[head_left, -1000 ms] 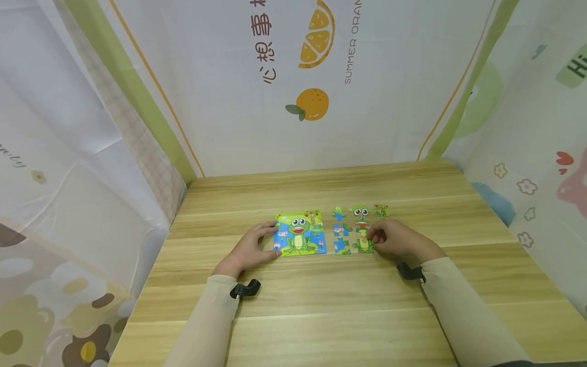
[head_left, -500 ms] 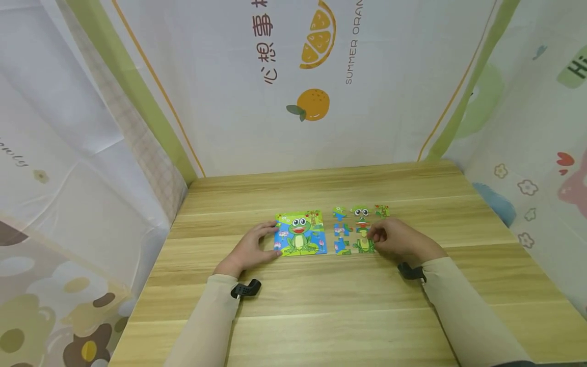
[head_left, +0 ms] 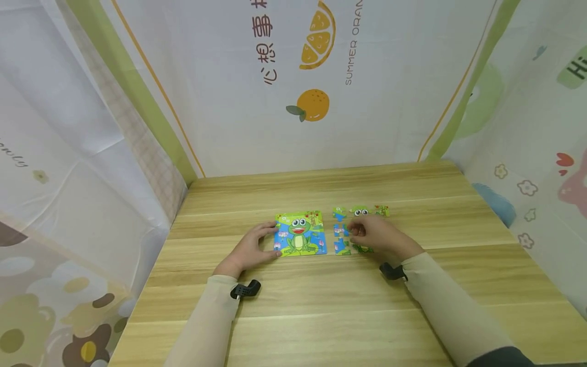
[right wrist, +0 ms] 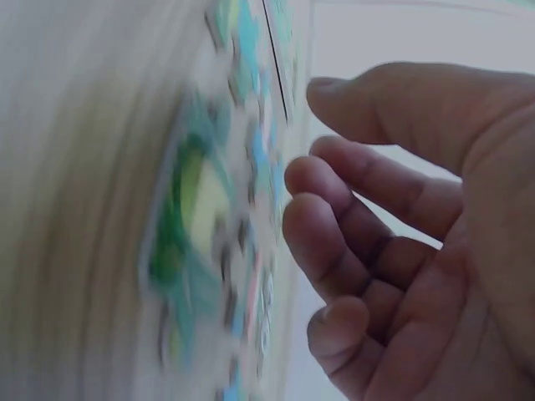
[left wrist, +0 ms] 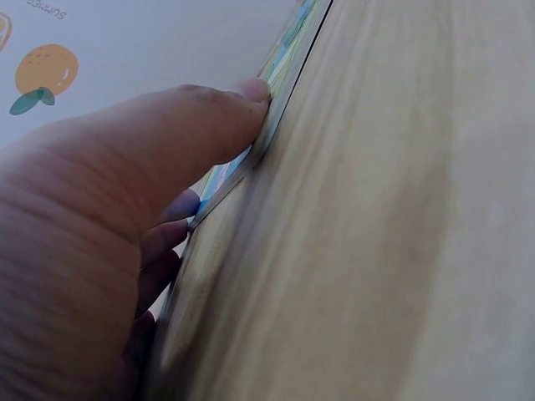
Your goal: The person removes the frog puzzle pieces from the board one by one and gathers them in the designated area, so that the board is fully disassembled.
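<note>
A square board with a frog picture (head_left: 299, 233) lies flat on the table. My left hand (head_left: 249, 250) rests at its left edge, fingers along the side and thumb (left wrist: 226, 125) on the near corner. To the board's right lie loose jigsaw pieces of a like frog picture: a flower piece (head_left: 339, 213), a frog-eyes piece (head_left: 361, 211), an apple-tree piece (head_left: 381, 210) and several more. Over the middle ones hovers my right hand (head_left: 373, 234), which hides some of them. Its fingers bend loosely, apart from the thumb, with nothing visible between them. A green frog-belly piece (right wrist: 192, 209) lies below it.
The wood-grain table (head_left: 312, 316) extends toward me and to both sides. A white printed cloth (head_left: 385, 102) hangs behind its far edge. More patterned cloth hangs at the left (head_left: 69, 204) and right (head_left: 527, 153).
My right hand has moved left, from the right side of the loose pieces to over the middle ones, covering the frog-mouth area. The left hand and the board look unmoved.
</note>
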`<state>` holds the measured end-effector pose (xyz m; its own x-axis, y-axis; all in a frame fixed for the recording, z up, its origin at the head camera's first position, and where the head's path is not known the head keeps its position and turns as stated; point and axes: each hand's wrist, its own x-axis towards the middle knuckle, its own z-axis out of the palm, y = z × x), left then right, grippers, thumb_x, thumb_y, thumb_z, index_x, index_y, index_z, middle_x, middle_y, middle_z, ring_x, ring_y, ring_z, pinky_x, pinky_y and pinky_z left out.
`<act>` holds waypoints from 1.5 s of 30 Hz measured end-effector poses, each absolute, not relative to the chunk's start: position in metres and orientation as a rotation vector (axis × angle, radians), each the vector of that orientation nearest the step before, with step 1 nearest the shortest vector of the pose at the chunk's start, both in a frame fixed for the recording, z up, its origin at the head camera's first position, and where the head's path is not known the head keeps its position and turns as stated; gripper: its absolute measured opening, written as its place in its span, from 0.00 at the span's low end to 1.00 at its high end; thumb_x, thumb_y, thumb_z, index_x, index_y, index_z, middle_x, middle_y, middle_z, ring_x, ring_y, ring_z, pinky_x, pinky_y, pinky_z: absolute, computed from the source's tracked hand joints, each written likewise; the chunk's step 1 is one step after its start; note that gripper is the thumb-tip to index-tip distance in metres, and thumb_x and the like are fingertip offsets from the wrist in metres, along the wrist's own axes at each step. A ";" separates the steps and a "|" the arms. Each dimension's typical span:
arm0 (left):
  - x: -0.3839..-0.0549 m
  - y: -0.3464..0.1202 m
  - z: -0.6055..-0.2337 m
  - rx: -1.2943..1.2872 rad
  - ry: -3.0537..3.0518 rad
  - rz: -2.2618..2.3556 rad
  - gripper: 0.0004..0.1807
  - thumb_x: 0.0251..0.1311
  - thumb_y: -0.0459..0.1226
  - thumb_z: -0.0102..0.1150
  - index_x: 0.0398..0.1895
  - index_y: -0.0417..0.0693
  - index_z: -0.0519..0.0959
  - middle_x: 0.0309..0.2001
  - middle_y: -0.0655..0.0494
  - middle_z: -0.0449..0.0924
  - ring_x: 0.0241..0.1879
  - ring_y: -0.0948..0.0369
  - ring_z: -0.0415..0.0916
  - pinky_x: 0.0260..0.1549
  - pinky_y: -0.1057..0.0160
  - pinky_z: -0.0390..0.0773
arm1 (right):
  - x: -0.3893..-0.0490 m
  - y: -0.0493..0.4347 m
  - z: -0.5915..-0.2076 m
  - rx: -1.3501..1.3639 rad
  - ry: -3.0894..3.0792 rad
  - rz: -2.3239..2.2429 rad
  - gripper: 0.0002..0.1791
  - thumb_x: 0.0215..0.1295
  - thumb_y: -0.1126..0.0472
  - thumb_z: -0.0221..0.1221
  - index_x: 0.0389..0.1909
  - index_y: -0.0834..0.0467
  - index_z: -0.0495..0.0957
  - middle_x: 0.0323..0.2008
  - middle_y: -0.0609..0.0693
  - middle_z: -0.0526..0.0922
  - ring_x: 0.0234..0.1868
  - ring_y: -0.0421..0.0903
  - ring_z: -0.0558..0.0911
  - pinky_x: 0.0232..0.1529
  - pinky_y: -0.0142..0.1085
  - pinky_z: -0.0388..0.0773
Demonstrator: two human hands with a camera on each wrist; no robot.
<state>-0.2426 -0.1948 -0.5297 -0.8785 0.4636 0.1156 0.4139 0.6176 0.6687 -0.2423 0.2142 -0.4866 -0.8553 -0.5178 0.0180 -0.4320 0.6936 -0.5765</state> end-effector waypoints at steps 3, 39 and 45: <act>-0.242 -0.195 -0.530 0.756 2.761 1.127 0.40 0.57 0.47 0.79 0.73 0.47 0.75 0.78 0.56 0.64 0.79 0.49 0.57 0.76 0.44 0.59 | -0.243 0.200 -0.487 -0.823 2.782 -0.853 0.12 0.69 0.61 0.69 0.50 0.60 0.86 0.34 0.40 0.82 0.34 0.39 0.79 0.37 0.35 0.81; -0.243 -0.194 -0.529 0.719 2.755 1.114 0.40 0.59 0.47 0.79 0.73 0.49 0.75 0.79 0.59 0.63 0.79 0.51 0.55 0.77 0.47 0.58 | -0.251 0.125 -0.501 -0.793 2.782 -0.707 0.17 0.66 0.56 0.72 0.52 0.59 0.87 0.33 0.42 0.79 0.34 0.42 0.77 0.36 0.35 0.78; -0.243 -0.194 -0.527 0.716 2.755 1.116 0.40 0.58 0.48 0.79 0.73 0.48 0.75 0.79 0.58 0.63 0.79 0.51 0.56 0.77 0.45 0.57 | -0.251 0.124 -0.500 -0.760 2.725 -0.764 0.16 0.67 0.59 0.70 0.52 0.61 0.85 0.34 0.45 0.79 0.34 0.43 0.76 0.37 0.36 0.78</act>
